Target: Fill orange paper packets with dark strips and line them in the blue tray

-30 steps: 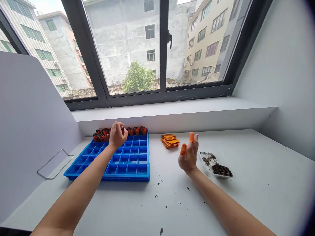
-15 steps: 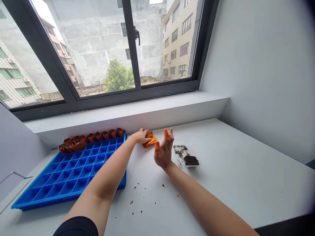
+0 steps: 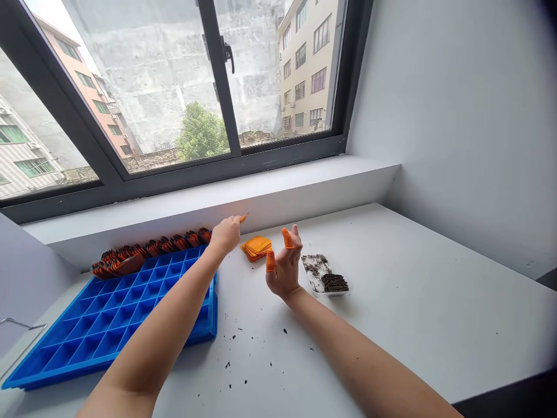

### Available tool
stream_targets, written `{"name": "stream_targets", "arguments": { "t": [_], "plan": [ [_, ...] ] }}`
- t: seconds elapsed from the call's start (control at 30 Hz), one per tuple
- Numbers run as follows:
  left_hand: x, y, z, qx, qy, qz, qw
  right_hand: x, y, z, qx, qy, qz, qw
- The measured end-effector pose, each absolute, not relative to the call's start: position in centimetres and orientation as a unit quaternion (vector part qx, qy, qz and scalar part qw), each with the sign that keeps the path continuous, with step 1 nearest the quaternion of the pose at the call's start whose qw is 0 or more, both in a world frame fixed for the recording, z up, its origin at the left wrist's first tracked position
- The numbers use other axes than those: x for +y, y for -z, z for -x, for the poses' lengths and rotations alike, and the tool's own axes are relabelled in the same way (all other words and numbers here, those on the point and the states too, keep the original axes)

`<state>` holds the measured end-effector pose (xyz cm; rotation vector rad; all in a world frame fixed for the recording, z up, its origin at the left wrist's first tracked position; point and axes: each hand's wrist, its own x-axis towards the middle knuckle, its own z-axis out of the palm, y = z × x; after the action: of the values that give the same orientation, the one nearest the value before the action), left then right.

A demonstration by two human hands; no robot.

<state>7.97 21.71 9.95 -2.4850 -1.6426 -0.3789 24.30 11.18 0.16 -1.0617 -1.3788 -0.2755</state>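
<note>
My left hand [image 3: 226, 235] is raised near the back corner of the blue compartment tray [image 3: 108, 363], its fingers closed on a thin orange piece [image 3: 244, 217]. A stack of flat orange pieces [image 3: 257, 245] lies on the table between my hands. My right hand [image 3: 285, 264] is held up beside that stack, fingers apart and holding nothing, with orange covers on the thumb and one finger. Just to its right sits a clear shallow container [image 3: 314, 273] with dark crumbs and a row of thin dark pieces [image 3: 335, 283].
Bundles of orange and black pieces [image 3: 126, 259] line the tray's back edge. Dark scraps are scattered on the white table [image 3: 391, 325]. A window ledge [image 3: 209, 206] runs behind, a wall rises at the right, and a wire stand [image 3: 30, 327] is at the far left.
My left hand has lifted off the orange stack and moved left, carrying a thin orange piece. My right hand keeps its pose. The whole view has shifted slightly.
</note>
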Motion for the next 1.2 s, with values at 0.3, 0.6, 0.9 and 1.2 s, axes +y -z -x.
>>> {"name": "stream_targets", "arguments": {
  "t": [0.3, 0.6, 0.9, 1.2],
  "plan": [
    [3.0, -3.1, -1.9, -0.325, 0.272, 0.893, 0.152, 10.7, -0.1, -23.9, -0.622, 0.111, 0.452, 0.630],
    [2.2, 0.5, -2.1, -0.340, 0.186, 0.904, 0.181, 9.9, 0.2, -23.4, -0.644, 0.076, 0.446, 0.617],
    [1.2, -1.4, -1.7, -0.340, 0.103, 0.934, 0.043, 9.4, 0.5, -23.0, -0.680, 0.054, 0.451, 0.575],
    [0.7, -2.5, -0.7, -0.315, 0.087, 0.944, 0.031, 9.0, 0.4, -22.7, -0.692, 0.030, 0.453, 0.561]
  ]
}}
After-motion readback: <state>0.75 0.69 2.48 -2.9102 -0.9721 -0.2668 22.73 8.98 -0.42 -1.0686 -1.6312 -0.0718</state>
